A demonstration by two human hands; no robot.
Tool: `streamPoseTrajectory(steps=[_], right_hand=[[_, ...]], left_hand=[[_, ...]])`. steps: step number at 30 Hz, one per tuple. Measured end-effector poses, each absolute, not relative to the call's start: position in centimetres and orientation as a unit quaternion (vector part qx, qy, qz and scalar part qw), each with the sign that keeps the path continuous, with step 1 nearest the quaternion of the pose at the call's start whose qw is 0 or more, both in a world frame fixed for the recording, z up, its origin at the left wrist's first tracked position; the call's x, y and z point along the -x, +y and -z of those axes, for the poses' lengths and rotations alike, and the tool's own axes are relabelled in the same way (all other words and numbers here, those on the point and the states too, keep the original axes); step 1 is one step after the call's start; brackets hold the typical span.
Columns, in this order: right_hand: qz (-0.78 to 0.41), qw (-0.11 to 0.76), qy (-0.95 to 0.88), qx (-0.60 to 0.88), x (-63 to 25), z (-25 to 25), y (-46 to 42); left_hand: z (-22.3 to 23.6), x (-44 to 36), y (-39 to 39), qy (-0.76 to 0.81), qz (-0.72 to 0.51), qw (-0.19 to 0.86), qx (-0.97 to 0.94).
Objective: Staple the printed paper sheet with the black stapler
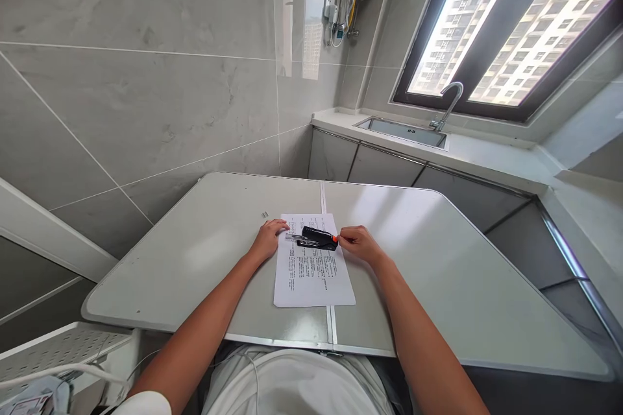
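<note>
A black stapler (318, 239) lies across the upper part of a printed sheet of paper (314, 288). Its metal rail (293, 237) sticks out to the left, and a small orange-red part shows at its right end. My right hand (360, 243) is closed on that right end, fingers pinched together. Resting at the paper's upper left edge is my left hand (267, 240), its fingers stretched toward the sheet and nothing visible in them. Just beyond that hand, a few small staple strips (265, 214) lie on the table.
The pale folding table (195, 253) has a seam down its middle, under the paper. A tiled wall (146, 97) stands behind it. At the back right are a counter with a sink (403, 131), a faucet (452, 104) and a window. A white perforated rack (63, 350) is at lower left.
</note>
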State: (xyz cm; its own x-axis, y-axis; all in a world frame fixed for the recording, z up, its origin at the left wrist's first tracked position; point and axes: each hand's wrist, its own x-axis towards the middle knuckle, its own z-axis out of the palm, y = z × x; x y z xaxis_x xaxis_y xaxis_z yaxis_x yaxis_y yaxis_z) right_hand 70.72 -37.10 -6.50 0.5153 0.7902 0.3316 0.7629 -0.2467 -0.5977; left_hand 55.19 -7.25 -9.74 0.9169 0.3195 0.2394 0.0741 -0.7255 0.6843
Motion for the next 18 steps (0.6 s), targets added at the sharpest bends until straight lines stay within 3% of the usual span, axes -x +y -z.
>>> streamPoseTrajectory(steps=[6,9,13,18], right_hand=[[0.015,0.460,-0.418,0.783,-70.5,7.0,-36.4],[-0.015,0.497,-0.439,0.749,-69.7,7.0,-35.3],[-0.053,0.410,-0.488,0.769,-67.9,7.3,-33.9],[0.023,0.329,-0.475,0.816,-66.2,7.8,-32.8]], left_hand=[[9.3,-54.9,-7.4,0.115,-0.188,0.402,-0.889],[8.5,-54.8,-8.0,0.124,-0.236,0.495,-0.827],[7.3,-55.0,-9.3,0.100,-0.222,0.674,-0.698],[7.3,-55.8,-9.7,0.179,-0.263,0.818,-0.479]])
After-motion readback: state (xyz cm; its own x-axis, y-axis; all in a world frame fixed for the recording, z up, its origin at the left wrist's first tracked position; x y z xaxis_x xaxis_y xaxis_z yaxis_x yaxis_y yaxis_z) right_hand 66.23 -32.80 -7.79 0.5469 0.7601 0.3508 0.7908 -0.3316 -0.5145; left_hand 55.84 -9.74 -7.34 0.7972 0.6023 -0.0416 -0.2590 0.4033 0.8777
